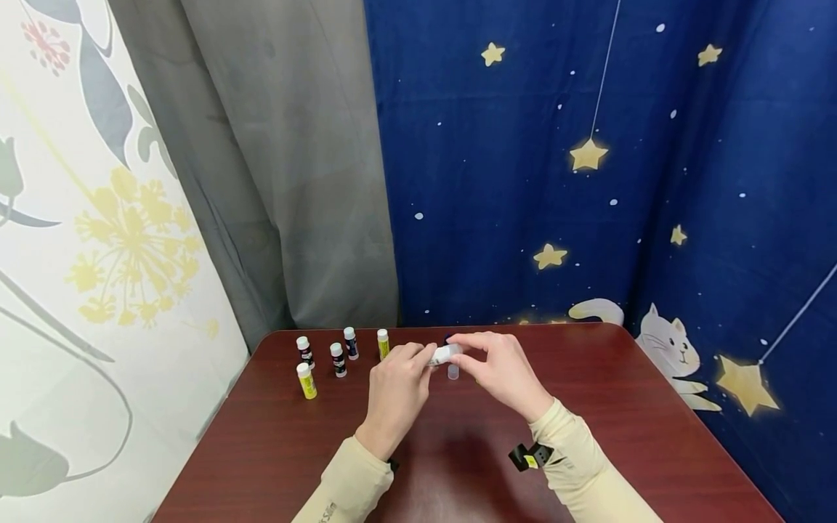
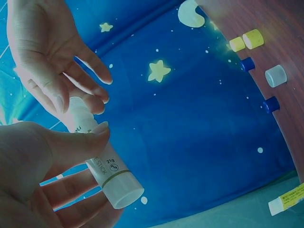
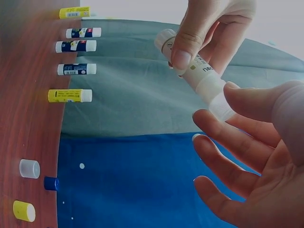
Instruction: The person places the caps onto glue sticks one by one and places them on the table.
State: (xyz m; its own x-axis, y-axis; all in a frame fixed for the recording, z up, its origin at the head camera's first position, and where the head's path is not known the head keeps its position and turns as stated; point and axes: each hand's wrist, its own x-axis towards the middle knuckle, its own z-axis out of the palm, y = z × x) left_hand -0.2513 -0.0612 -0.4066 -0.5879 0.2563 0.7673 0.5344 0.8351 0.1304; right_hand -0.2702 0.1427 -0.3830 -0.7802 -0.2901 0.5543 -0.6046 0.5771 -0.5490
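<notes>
A white glue stick [image 1: 445, 354] is held up above the table between both hands. My left hand [image 1: 395, 396] grips its printed barrel, thumb across the lettering in the left wrist view, with the opposite white end [image 2: 124, 190] uncovered by fingers. At the ridged, translucent end [image 3: 219, 105], my right hand [image 1: 500, 370] pinches with thumb and index finger. Its other fingers are spread apart in the right wrist view. Below the hands, a translucent cap [image 1: 453, 372] stands on the table.
Left of the hands stand yellow glue sticks [image 1: 306, 382] and dark-labelled glue sticks [image 1: 338, 360], white ends up. Yellow caps [image 2: 253, 39] and blue caps [image 2: 271, 105] are near the far edge of the reddish-brown table [image 1: 288, 450]. Curtains [image 1: 497, 181] hang behind it.
</notes>
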